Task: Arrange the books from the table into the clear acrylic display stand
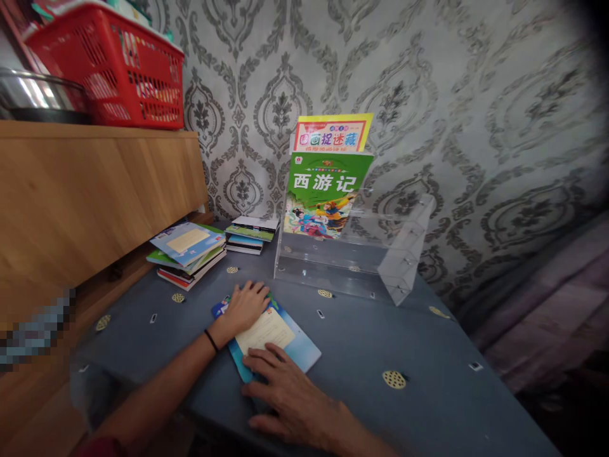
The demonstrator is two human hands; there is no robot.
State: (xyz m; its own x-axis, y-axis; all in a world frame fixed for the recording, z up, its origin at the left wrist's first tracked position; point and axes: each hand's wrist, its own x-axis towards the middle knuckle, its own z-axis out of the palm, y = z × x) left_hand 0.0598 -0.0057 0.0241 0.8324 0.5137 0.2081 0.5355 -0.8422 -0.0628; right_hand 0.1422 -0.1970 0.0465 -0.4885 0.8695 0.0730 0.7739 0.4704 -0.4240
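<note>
A blue book [291, 360] with a cream panel on its cover lies flat on the cloth-covered table, set at an angle. My left hand [246, 307], with a black band at the wrist, rests flat over the book's far left part, fingers stretched out. Spread at the near edge is my right hand [284, 395]; some of its fingertips overlap the cover, and the thumb is off to the side. Beyond the book stands a clear acrylic rack [404, 260], holding a green book [323, 197] upright in front of a yellow-edged book [333, 132].
One stack of books [190, 254] sits at the left, and a smaller stack [250, 235] is behind it by the wall. A wooden cabinet [95, 197] borders the table, carrying a red basket [137, 70] and a metal bowl [42, 95]. The table [361, 343] has a grey-blue cloth.
</note>
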